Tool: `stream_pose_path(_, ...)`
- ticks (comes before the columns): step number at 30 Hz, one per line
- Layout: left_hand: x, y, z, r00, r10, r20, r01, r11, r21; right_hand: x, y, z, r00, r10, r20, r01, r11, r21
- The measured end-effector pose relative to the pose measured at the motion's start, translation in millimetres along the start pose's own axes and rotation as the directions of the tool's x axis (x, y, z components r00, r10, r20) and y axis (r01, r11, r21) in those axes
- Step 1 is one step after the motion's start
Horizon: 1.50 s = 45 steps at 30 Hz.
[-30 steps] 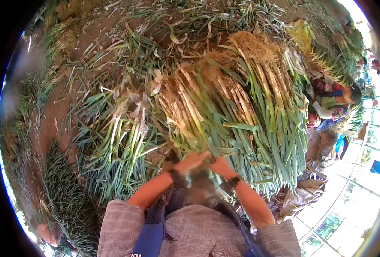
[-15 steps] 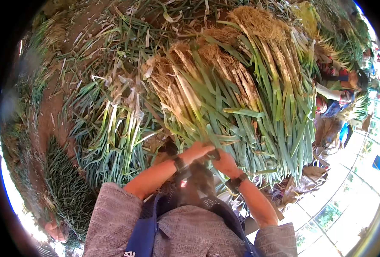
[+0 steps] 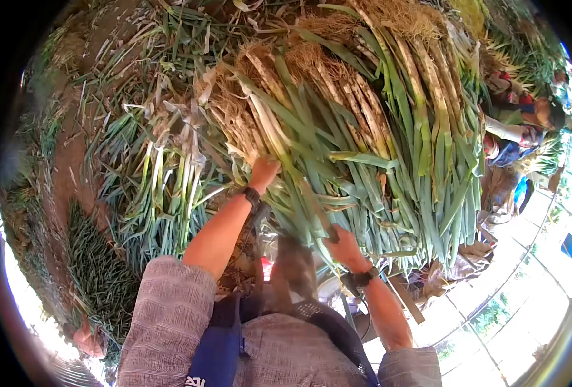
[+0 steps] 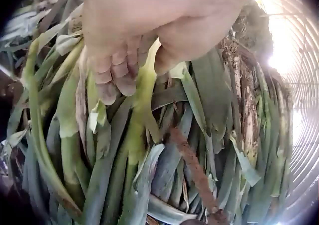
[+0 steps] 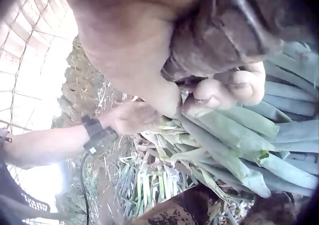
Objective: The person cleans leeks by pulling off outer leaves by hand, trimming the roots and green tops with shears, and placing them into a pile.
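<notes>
Leeks (image 3: 421, 129), green-leaved and tan-rooted, now gripped nearer the roots.
Head view: the left hand (image 3: 265, 173) has moved up from beside the right hand (image 3: 344, 248), leaving the two well apart over the pile. Left wrist view: its fingers curl round a yellow-green stalk (image 4: 140, 105), near a rust-brown strip (image 4: 192, 165). Right wrist view: the right hand clutches a dark brown banded object (image 5: 214, 40) beside green leaves (image 5: 239, 140).
</notes>
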State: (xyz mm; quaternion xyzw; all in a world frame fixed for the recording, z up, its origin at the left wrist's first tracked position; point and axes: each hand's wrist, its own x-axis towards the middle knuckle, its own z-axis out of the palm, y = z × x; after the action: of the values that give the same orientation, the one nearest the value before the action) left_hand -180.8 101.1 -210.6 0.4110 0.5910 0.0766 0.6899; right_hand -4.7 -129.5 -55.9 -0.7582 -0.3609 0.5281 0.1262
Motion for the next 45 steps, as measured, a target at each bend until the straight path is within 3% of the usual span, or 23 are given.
stream_pose_path(1,23,1,6,0.998,0.058,-0.02,-0.052,0.978,0.202,4,7,1,1.0,0.03,0.007,-0.03,0.998,0.055)
stream_pose_path(4,58,-20,15,0.994,0.083,-0.074,-0.052,0.934,0.353,5,-2,-2,0.999,0.008,-0.048,-0.005,0.998,0.07)
stream_pose_path(6,50,1,21,0.892,0.35,-0.285,-0.073,0.734,0.675,6,2,0,0.999,-0.003,-0.047,0.006,0.996,0.084)
stream_pose_path(9,51,14,24,0.85,0.332,-0.409,0.05,0.722,0.691,3,9,2,0.998,-0.017,-0.057,0.022,0.995,0.092)
stream_pose_path(11,47,19,21,0.846,0.361,-0.393,0.021,0.714,0.7,0,15,6,0.997,-0.023,-0.068,0.029,0.996,0.089)
stream_pose_path(14,38,18,22,0.89,0.381,-0.251,-0.15,0.765,0.626,-7,20,9,0.995,-0.01,-0.097,0.018,0.996,0.082)
stream_pose_path(17,39,9,21,0.873,0.4,-0.279,-0.189,0.806,0.562,-8,18,6,0.996,-0.021,-0.09,0.036,0.985,0.17)
stream_pose_path(22,66,6,10,0.856,0.418,-0.305,-0.112,0.725,0.68,-3,14,0,1.0,-0.024,0.015,0.023,0.995,0.093)
stream_pose_path(25,77,4,4,0.853,0.429,-0.296,-0.112,0.706,0.699,-4,18,0,0.999,-0.021,-0.033,0.026,0.989,0.144)
stream_pose_path(27,98,9,-8,0.82,0.423,-0.385,-0.207,0.847,0.49,-5,19,-2,0.999,-0.02,-0.044,0.026,0.99,0.138)
stream_pose_path(29,104,20,-16,0.863,0.364,-0.35,-0.143,0.841,0.522,-10,25,1,0.999,-0.016,-0.05,0.022,0.99,0.136)
stream_pose_path(31,104,37,-24,0.932,0.291,-0.217,-0.075,0.739,0.669,-9,27,3,0.996,-0.035,-0.083,0.045,0.992,0.122)
stream_pose_path(32,109,42,-20,0.933,0.262,-0.247,-0.011,0.707,0.707,-8,26,2,0.996,-0.037,-0.085,0.047,0.992,0.121)
stream_pose_path(35,116,48,-22,0.964,0.193,-0.181,-0.019,0.732,0.681,-15,25,1,0.999,-0.032,-0.03,0.035,0.996,0.08)
stream_pose_path(36,116,51,-25,0.984,0.038,-0.173,0.074,0.799,0.596,-16,24,0,1.0,-0.012,-0.015,0.014,0.996,0.084)
stream_pose_path(40,46,52,3,0.971,0.173,-0.164,-0.068,0.861,0.504,-12,7,-6,0.997,-0.011,-0.075,0.02,0.992,0.126)
stream_pose_path(43,-18,42,30,0.994,0.091,-0.066,-0.083,0.99,0.112,-4,-2,-9,0.987,-0.068,-0.149,0.071,0.997,0.014)
stream_pose_path(45,-34,42,39,0.997,0.077,-0.01,-0.075,0.989,0.131,4,-15,-17,0.972,-0.141,-0.187,0.144,0.99,0.002)
